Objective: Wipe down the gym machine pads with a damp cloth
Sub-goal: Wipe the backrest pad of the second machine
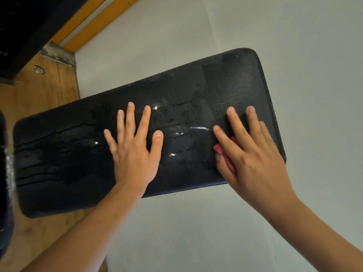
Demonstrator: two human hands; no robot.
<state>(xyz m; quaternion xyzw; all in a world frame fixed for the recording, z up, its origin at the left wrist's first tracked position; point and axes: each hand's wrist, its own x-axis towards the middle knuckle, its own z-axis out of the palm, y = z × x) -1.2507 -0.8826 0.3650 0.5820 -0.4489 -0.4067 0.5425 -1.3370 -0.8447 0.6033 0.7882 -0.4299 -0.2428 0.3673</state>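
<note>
Pad: black padded gym pad (196,91) lies long-ways across the view, over grey floor (196,222) and a wooden strip (39,95).
Cloth: small red cloth (220,149) lies on the pad near its right end, close to the near edge. Most of it is hidden under the right hand.
Right hand: right hand (253,154) is wide, fingers straight and spread, pressing the cloth flat on the pad. The thumb lies against the cloth's near side; I cannot tell whether it pinches.
Left hand: left hand (135,154) is wide and holds nothing, palm flat on the middle of the pad. Probably bracing.
Wet area: the left end and middle show dark streaks, beads and shiny glints of water.
Dull area: the far right corner looks matte, with the grain visible. Whether it has been wiped dry or never wetted, I cannot tell.
Progress (judgement): mid-task. Water is on the pad and the wiping is at the right end.
Left to do (judgement): carry the cloth across the middle and the left end, then the edges. Other pads of the machine are not in view, so their state is unknown.
</note>
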